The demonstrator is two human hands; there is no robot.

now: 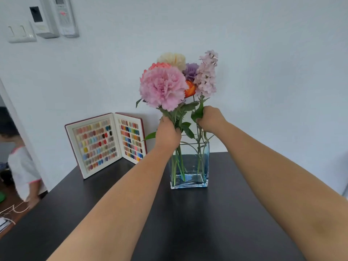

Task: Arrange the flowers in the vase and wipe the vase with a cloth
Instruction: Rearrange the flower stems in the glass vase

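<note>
Rectangular glass vase [189,166] standing mid-desk [188,223] near the far edge, left hand [167,135] clenching flower stems [178,117] in closed grip above the rim, right hand [211,119] pinching the lilac stem [200,108], unlabelled colour-swatch book [105,144] standing left, bare desk lying in front.

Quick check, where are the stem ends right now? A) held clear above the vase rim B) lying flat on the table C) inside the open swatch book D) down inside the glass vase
D: the green stems run down through the clear vase nearly to its base, while the left hand and right hand grip them above the rim.
</note>
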